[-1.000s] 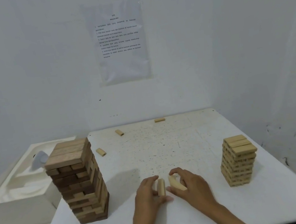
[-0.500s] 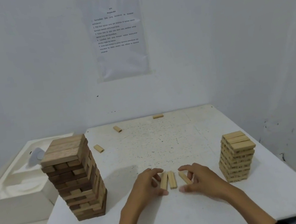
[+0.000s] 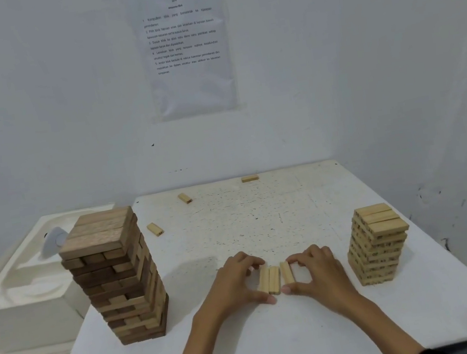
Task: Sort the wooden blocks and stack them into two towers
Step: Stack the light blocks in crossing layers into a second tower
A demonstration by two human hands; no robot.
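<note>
Three small light wooden blocks lie side by side on the white table, between my hands. My left hand cups the two left blocks, thumb at their near end and fingers at the far end. My right hand pinches the right block the same way; a thin gap separates it from the pair. A tall tower of mixed dark and light blocks stands at the left. A shorter tower of light blocks stands at the right.
Three loose light blocks lie toward the table's far side: one behind the tall tower, one farther back, one at the far edge. A white foam box sits beside the table's left edge. Walls close the back and right.
The right block has turned from slanted to parallel with the other two and moved closer to them. Both hands have drawn nearer together around the blocks.
</note>
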